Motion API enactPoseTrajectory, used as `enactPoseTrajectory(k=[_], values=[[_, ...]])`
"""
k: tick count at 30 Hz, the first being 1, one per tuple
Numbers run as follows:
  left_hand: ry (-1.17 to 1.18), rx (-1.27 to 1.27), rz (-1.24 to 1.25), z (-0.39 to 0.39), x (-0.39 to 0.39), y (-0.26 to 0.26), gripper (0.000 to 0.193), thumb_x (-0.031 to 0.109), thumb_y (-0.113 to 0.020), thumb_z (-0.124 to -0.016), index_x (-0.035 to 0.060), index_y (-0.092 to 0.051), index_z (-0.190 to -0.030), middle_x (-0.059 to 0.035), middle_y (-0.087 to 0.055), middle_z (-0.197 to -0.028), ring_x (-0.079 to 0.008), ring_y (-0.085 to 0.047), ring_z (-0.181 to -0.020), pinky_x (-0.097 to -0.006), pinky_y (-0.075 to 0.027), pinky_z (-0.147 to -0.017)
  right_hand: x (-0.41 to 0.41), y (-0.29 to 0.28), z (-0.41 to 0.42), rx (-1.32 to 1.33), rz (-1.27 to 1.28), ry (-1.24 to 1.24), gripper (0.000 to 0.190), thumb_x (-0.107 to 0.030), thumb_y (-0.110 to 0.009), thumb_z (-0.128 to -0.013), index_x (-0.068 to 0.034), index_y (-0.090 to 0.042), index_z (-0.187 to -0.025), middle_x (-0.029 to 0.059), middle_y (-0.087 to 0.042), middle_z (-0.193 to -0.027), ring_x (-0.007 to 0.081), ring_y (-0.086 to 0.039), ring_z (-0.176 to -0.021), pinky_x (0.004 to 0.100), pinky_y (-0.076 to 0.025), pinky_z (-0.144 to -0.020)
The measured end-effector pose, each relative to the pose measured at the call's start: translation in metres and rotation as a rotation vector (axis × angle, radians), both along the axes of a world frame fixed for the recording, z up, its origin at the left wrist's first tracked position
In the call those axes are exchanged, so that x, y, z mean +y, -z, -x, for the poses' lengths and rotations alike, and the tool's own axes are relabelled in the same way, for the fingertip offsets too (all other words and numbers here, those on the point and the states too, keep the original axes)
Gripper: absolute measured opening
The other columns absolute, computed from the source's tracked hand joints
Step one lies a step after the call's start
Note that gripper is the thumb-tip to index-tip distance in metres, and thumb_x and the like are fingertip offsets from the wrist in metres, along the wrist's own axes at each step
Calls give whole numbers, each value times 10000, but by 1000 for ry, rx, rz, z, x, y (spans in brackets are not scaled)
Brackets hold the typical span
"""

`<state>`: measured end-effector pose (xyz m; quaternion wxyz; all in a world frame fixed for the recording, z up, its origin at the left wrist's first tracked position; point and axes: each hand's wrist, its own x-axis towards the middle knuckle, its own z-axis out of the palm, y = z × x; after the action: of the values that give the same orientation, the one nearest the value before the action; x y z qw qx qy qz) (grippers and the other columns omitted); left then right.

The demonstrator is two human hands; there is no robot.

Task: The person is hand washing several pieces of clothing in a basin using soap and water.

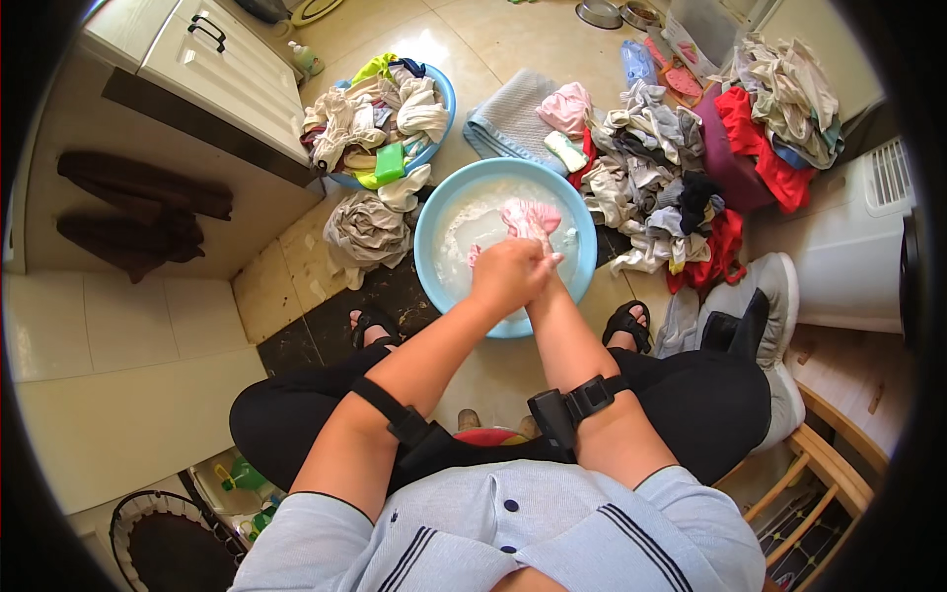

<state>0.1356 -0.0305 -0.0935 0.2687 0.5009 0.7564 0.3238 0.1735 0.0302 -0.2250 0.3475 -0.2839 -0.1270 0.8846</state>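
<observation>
A light blue plastic basin of cloudy, sudsy water stands on the floor between my feet. Over it, my left hand closes around a wet pink cloth, which bunches up beyond the fingers. My right hand is pressed against the left one and grips the same cloth; most of it is hidden behind my left hand. A small pink bit of fabric shows at the water's surface left of my hands.
Left of the basin are a blue tub heaped with laundry, a green soap bar on top, and a beige cloth bundle. Rightward lie a folded blue towel, a pile of socks and a purple container with clothes.
</observation>
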Motion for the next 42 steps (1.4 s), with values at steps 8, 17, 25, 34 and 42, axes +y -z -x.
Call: enactPoseTrajectory(k=[8,17,25,34,42], values=[[-353,161,59,28,12,23,350,324,-493,-791,6,-615,-708,-223,-581,-694,-382,-567,-680,-447,-434,-635,-13,-61,8,-20,262,-190,260,-371,-457,-863,-116,-498,-885,48,-564,-838,205,-554,-718,383,-457,-572],[-327,162,317,63,5,39,413,406,-465,-823,21,-609,-780,-227,-586,-781,-380,-564,-764,-443,-447,-641,-18,-59,10,-194,161,-248,341,-395,-449,-880,-75,-506,-982,93,-580,-902,224,-583,-819,380,-494,-691],[-142,-962,281,88,4,8,669,459,-572,-796,124,-319,-1317,-94,-519,-1131,-187,-548,-901,-311,-446,-775,-8,-91,-6,83,-177,-564,688,-664,-276,-815,-62,-479,-1080,103,-580,-817,184,-594,-701,276,-494,-575],[-267,-1041,-67,91,-2,18,170,81,-468,-858,18,-498,-1013,-129,-527,-1100,-198,-522,-984,-320,-433,-843,-1,-68,-15,-623,-130,-307,391,-302,-427,-879,-16,-492,-1137,119,-563,-1023,196,-575,-896,305,-464,-766],[-88,-1249,-200,81,-13,4,427,50,-556,-795,-15,-393,-1184,-167,-491,-1161,-260,-495,-1060,-370,-418,-898,7,-94,-25,244,227,-358,343,-143,-513,-807,-27,-460,-1125,149,-559,-1038,253,-581,-889,369,-476,-785]])
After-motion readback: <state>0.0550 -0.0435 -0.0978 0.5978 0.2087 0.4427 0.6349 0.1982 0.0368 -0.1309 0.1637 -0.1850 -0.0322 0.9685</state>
